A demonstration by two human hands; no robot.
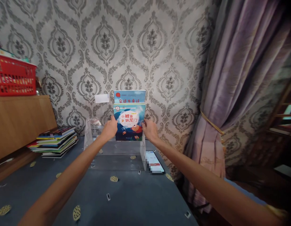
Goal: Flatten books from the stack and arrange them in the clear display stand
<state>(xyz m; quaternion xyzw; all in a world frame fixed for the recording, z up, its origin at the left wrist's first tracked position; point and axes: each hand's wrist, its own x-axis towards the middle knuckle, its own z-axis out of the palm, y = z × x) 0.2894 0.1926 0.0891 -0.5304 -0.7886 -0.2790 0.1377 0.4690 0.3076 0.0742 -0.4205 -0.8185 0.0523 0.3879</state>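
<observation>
Books stand in a clear acrylic rack [117, 147] on the blue surface [126, 194]; the rear book [129, 96] shows only its top strip. Left hand [110, 128] and right hand [149, 129] each pinch a side edge of the front picture book [129, 122], fingers closed on it, upright in the rack.

both hands, left hand [109, 128] and right hand [149, 130], grip a picture book [129, 121] at centre frame (upright in a clear rack [117, 153]).
</observation>
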